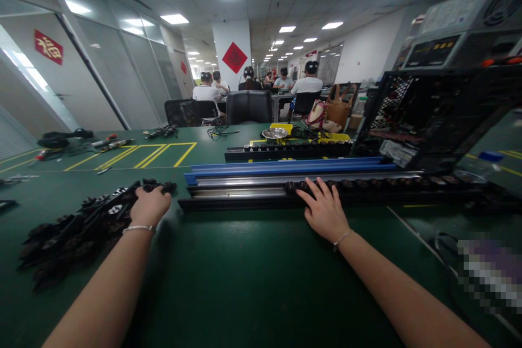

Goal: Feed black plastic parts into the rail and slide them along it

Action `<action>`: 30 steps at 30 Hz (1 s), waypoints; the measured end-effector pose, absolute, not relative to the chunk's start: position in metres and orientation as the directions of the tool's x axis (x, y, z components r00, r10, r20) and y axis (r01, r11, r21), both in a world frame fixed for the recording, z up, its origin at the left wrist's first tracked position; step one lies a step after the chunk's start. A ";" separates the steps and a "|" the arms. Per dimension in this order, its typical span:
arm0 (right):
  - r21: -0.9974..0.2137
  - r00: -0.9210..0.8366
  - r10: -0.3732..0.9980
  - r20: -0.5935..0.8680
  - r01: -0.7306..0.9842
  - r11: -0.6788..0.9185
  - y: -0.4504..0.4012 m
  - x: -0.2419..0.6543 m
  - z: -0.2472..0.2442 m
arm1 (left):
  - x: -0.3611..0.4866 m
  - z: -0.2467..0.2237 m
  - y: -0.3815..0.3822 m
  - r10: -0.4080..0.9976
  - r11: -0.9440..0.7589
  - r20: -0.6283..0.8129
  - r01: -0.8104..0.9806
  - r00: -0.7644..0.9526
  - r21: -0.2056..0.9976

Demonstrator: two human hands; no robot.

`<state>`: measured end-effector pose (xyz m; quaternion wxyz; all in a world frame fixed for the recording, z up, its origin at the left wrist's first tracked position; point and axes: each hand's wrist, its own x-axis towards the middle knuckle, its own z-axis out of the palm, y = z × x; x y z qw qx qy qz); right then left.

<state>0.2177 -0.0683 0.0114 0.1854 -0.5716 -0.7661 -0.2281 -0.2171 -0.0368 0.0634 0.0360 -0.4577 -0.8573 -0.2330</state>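
- Nearest, at 10 o'clock on the green table [228, 283]: a loose heap of small black parts [69, 239], dark and partly blurred. Judged light and stiff, likely hard plastic; individual pieces probably tangle, so a fingertip hold on a solid edge seems best.
- Left hand [151, 206], 11 o'clock: fingers curled down over the heap's far right end. Whether a piece is pinched cannot be told.
- Right hand [325, 212], 1 o'clock: palm down, fingers spread, fingertips on the left end of a row of black pieces [367, 187].
- That row lies along a long black rail [236, 204], running 11 to 2 o'clock. Bare shiny metal strip [253, 191] shows left of the row; judged smooth and slippery.
- Rail judged stiff, heavier than any single piece; best lifted near both ends, clear of the row.
- Just beyond: a blue rail [285, 167], roughly parallel.
- Farther, 12 o'clock: another black rail [244, 156], then a metal dish [275, 134].
- At 2 o'clock: an open black case [432, 92].
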 end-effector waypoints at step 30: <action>0.163 -0.289 0.793 0.536 0.957 0.239 -0.069 0.207 0.009 | 0.032 0.022 -0.055 0.846 -0.414 0.362 0.910 0.392 -0.019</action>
